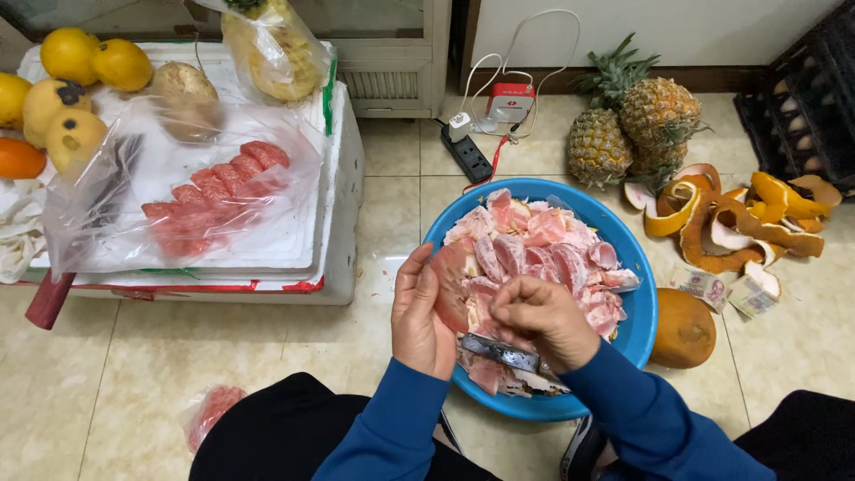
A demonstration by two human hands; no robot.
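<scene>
Pomelo segment [451, 287], pink and partly skinned, lies against the palm of the left hand [420, 318], whose fingers curl up around its left edge above the rim of the blue basin [639, 313]. The right hand [543, 319] is pressed together, its fingertips pinching at the segment's membrane, with a knife blade [506, 354] showing beneath its knuckles; how it grips the blade I cannot tell. Both sleeves are blue. The basin sits on the tiled floor and is heaped with pink peelings [543, 249]. To the right of it lie an unpeeled round pomelo [682, 330], curls of orange-and-white rind [730, 223], some banknotes [726, 292] and 3 pineapples [632, 129]. To the left, a white foam box [334, 205] carries a clear plastic bag of peeled pink segments [209, 196], with yellow and orange fruit [67, 85] along its far edge. A small bag [209, 414] of pink pieces lies on the floor near the knee.
</scene>
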